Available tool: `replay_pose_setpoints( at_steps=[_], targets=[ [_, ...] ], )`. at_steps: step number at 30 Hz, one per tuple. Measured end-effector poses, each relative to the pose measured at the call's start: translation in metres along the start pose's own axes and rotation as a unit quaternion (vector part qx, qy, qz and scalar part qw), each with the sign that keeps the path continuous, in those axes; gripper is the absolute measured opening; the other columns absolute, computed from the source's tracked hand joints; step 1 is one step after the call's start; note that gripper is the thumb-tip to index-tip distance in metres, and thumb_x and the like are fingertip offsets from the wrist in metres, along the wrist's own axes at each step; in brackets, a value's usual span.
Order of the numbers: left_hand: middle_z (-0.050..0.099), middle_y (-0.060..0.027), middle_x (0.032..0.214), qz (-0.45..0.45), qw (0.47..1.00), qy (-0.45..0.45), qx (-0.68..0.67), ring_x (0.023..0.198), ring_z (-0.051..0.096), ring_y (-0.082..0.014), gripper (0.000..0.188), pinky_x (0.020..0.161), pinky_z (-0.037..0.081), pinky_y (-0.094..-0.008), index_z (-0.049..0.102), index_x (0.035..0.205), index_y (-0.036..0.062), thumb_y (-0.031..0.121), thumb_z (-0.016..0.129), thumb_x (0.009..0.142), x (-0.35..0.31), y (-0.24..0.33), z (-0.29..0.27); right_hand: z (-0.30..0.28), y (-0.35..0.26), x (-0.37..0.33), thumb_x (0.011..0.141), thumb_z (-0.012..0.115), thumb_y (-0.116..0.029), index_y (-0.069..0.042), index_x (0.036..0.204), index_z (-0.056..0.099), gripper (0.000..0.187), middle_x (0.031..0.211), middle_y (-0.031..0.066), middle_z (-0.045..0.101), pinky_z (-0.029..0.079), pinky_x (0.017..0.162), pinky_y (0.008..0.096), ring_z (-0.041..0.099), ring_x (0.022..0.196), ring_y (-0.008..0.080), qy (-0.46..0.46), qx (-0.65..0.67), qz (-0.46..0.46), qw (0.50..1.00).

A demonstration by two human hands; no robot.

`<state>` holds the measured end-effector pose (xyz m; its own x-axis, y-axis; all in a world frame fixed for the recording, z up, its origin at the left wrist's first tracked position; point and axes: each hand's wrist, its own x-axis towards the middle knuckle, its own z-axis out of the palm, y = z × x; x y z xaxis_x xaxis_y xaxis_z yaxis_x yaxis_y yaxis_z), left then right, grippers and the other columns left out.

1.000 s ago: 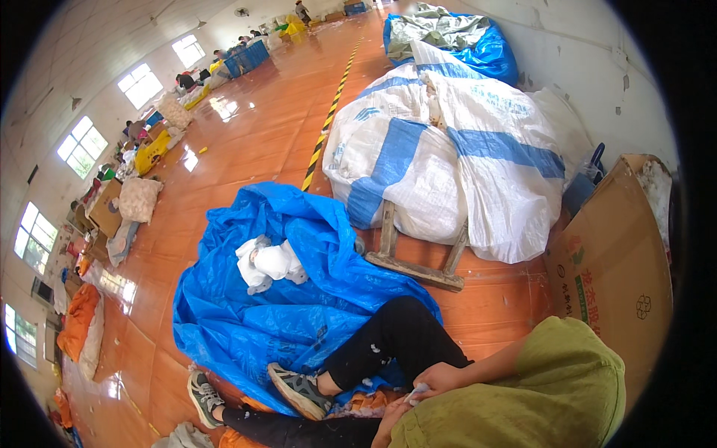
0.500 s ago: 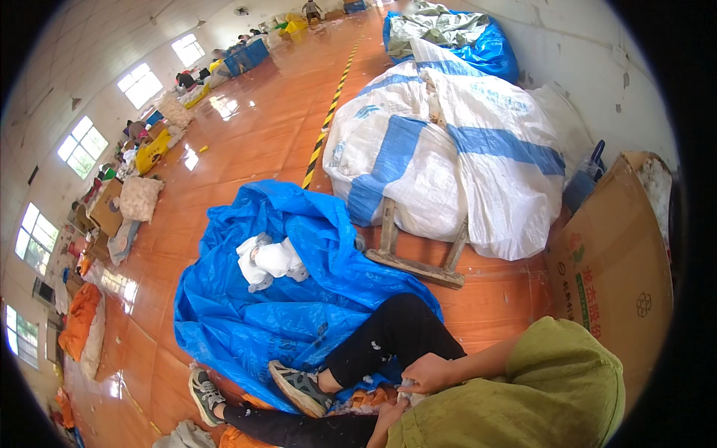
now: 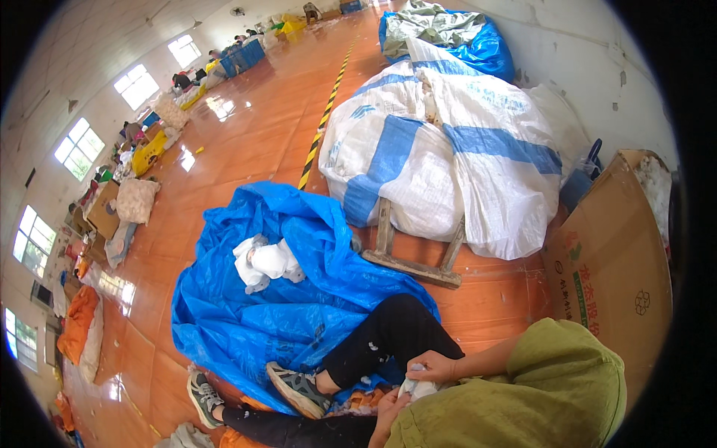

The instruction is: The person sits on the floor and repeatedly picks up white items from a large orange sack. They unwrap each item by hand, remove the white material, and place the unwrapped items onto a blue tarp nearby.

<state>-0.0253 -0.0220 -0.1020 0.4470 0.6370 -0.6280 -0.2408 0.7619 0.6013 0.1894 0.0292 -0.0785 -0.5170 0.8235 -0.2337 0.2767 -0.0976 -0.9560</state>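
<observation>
Close to my lap, both hands hold a small white-and-grey soft piece (image 3: 420,388), whose kind I cannot make out. My right hand (image 3: 433,366) pinches its upper end. Lower down, my left hand (image 3: 390,408) is closed on its near side, partly hidden by my green top. Beyond my bent knee lies a large, crumpled blue woven sack (image 3: 246,321). On it rests a little pile of white soft pieces (image 3: 270,261) with grey parts. Orange scraps (image 3: 364,402) lie between my legs.
A wooden stool frame (image 3: 418,270) lies in front of a bulging white-and-blue sack (image 3: 441,157). To my right stands a tall cardboard box (image 3: 609,246). Yellow-black tape (image 3: 321,127) runs along the orange floor. People sit among bags by the windows, far left.
My right hand has lifted slightly and moved a bit away from the left. More of the white-and-grey piece now shows between them. The pile on the blue sack stays put.
</observation>
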Motion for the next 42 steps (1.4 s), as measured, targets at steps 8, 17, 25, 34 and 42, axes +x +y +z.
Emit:
replay_pose_setpoints(
  at_steps=[8,17,25,34,42],
  targets=[
    [0.066,-0.0033,0.082,0.169,0.926,0.066,0.332,0.074,0.059,-0.0094,0.021,0.067,0.048,-0.0247,0.065,0.099,-0.0012,0.015,0.06,0.086,0.008,0.014,-0.007,0.003,0.019,0.007,0.087,0.058,-0.049,-0.008,0.108,0.064,0.047,0.098,0.0087,0.065,0.044,0.083,0.0313,0.059,0.093,0.0198,-0.132,0.049,0.087,0.986],
    [0.067,-0.0141,0.076,0.145,0.78,0.186,0.579,0.072,0.066,-0.0266,0.031,0.069,0.052,-0.0366,0.071,0.086,0.0046,0.032,0.066,0.072,0.0,0.011,-0.007,0.018,0.017,0.003,0.079,0.05,-0.069,-0.008,0.085,0.064,0.063,0.082,0.02,0.064,0.048,0.07,0.0452,0.062,0.078,0.0378,-0.089,-0.212,0.103,0.968],
    [0.066,-0.0039,0.076,0.059,0.953,0.145,0.259,0.066,0.059,-0.0107,0.017,0.06,0.047,-0.025,0.066,0.087,-0.0013,0.008,0.058,0.076,-0.017,0.01,0.013,0.025,-0.009,-0.006,0.083,0.06,-0.045,-0.006,0.079,0.064,0.04,0.075,0.0167,0.061,0.047,0.063,0.0414,0.06,0.072,0.036,0.016,-0.224,-0.042,0.973],
    [0.064,-0.0029,0.088,0.055,0.987,-0.012,-0.15,0.075,0.058,-0.0067,0.022,0.068,0.046,-0.021,0.061,0.101,-0.0002,0.017,0.064,0.088,-0.02,0.005,0.034,0.015,0.0,-0.017,0.093,0.051,-0.035,0.0,0.078,0.059,0.039,0.067,0.0047,0.054,0.042,0.06,0.0285,0.048,0.065,0.011,0.033,0.133,0.028,0.99],
    [0.066,-0.0041,0.095,-0.005,0.998,0.048,-0.047,0.077,0.061,-0.0095,0.027,0.071,0.049,-0.023,0.059,0.113,-0.0021,0.016,0.056,0.094,-0.011,0.019,0.023,0.012,-0.012,-0.006,0.086,0.06,-0.023,-0.001,0.076,0.058,0.023,0.068,0.0138,0.054,0.044,0.056,0.0323,0.055,0.06,0.0286,0.112,-0.079,-0.084,0.987]
  ],
)
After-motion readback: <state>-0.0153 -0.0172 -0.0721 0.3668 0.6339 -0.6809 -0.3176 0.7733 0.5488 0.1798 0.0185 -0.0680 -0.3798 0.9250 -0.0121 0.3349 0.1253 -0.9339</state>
